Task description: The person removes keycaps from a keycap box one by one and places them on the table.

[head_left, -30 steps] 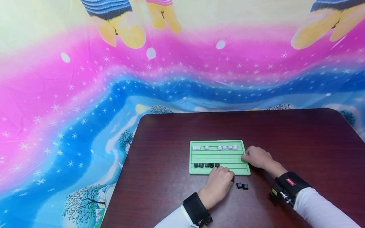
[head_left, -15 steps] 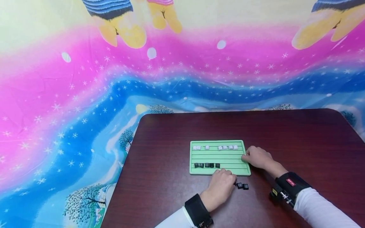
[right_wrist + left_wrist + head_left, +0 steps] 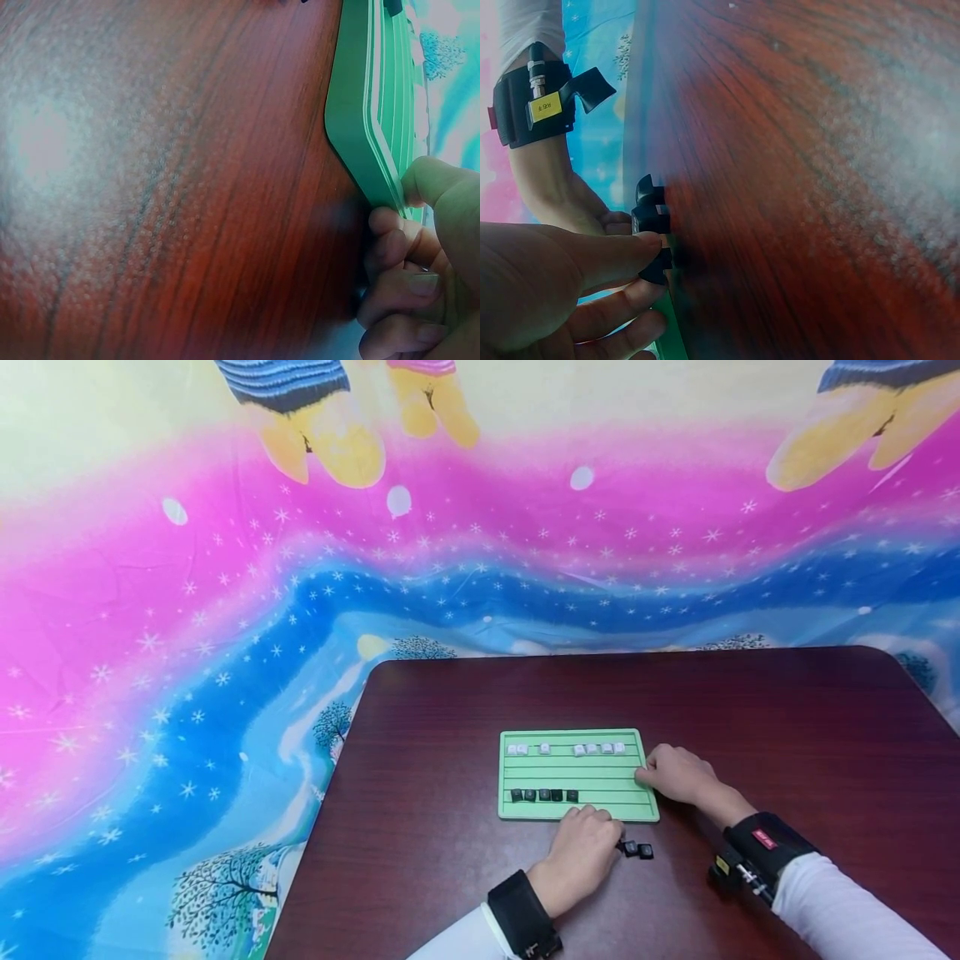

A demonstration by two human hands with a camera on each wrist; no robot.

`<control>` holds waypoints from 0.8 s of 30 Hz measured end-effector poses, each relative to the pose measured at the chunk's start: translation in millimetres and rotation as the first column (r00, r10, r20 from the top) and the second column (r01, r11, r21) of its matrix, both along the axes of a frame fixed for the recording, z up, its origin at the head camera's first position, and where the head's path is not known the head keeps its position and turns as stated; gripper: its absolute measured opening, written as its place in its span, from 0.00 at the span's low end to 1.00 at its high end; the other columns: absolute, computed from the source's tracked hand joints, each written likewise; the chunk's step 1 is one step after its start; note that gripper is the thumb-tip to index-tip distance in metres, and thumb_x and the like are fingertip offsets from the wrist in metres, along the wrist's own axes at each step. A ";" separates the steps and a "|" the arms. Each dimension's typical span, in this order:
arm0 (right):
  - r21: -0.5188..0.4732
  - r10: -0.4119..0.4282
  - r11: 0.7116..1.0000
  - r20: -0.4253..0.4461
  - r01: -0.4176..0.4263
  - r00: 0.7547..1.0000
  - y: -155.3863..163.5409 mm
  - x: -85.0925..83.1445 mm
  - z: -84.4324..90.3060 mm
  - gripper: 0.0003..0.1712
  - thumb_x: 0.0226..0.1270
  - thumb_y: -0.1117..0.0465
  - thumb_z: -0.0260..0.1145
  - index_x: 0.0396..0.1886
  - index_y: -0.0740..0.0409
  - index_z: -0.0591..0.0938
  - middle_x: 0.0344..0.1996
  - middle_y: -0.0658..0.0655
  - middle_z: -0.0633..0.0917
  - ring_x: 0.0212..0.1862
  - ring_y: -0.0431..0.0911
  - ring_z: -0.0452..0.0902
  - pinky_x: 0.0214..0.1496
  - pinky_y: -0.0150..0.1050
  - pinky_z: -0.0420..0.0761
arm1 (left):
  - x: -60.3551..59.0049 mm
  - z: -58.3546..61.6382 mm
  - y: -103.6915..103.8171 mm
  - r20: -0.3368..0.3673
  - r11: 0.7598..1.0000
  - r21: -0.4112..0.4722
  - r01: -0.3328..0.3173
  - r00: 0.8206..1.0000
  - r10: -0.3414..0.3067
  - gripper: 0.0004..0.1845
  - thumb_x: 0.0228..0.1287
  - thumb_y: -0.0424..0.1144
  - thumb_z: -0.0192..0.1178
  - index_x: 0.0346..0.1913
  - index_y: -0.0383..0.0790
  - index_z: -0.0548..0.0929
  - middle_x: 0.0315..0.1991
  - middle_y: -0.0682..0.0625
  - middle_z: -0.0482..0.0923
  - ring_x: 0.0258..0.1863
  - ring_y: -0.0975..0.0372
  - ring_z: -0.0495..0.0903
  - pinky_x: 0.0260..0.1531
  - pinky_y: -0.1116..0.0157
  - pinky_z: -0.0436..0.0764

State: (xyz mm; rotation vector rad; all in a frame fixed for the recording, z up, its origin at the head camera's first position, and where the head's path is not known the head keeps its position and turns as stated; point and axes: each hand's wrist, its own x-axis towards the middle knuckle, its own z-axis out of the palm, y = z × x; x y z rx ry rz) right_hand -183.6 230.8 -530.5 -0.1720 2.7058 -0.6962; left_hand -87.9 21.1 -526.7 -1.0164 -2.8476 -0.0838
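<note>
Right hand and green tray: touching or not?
Touching. Right wrist view: the right hand pinches the edge of the green tray between thumb and finger.

yellow label (image 3: 545,107) at black wristband (image 3: 516,120), red tag (image 3: 764,838) on it, lettering unreadable

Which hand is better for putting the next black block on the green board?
Probably the left hand: its thumb and finger pinch a black block, close to the near edge of the green board. The right hand grips the board's right edge, so it seems better for steadying.
</note>
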 end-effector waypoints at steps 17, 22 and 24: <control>0.000 0.009 1.000 0.007 -0.009 1.000 0.5 0.2 -0.2 0.25 0.67 0.53 0.61 0.10 0.47 0.66 0.10 0.44 0.59 0.16 0.40 0.54 0.21 0.33 0.52 | -0.4 -2.0 0.1 0.009 1.000 -0.005 0.008 1.000 -0.008 0.06 0.57 0.51 0.73 0.34 0.59 0.86 0.29 0.64 0.81 0.30 0.71 0.77 0.26 0.73 0.63; 0.001 0.002 1.000 0.005 -0.002 1.000 0.7 0.0 -0.8 0.24 0.66 0.53 0.61 0.10 0.47 0.66 0.10 0.45 0.60 0.16 0.40 0.54 0.22 0.33 0.52 | -0.6 -2.1 0.3 0.005 1.000 -0.003 0.007 1.000 -0.007 0.06 0.56 0.51 0.74 0.33 0.59 0.86 0.28 0.64 0.81 0.29 0.71 0.77 0.26 0.73 0.62; 0.003 0.000 1.000 0.003 0.000 1.000 0.8 -0.1 -1.2 0.24 0.66 0.53 0.60 0.10 0.47 0.66 0.10 0.45 0.60 0.16 0.40 0.54 0.22 0.33 0.52 | -0.5 -2.3 0.3 0.005 1.000 0.000 0.006 1.000 -0.006 0.07 0.55 0.52 0.74 0.32 0.59 0.85 0.27 0.64 0.80 0.28 0.71 0.76 0.25 0.73 0.62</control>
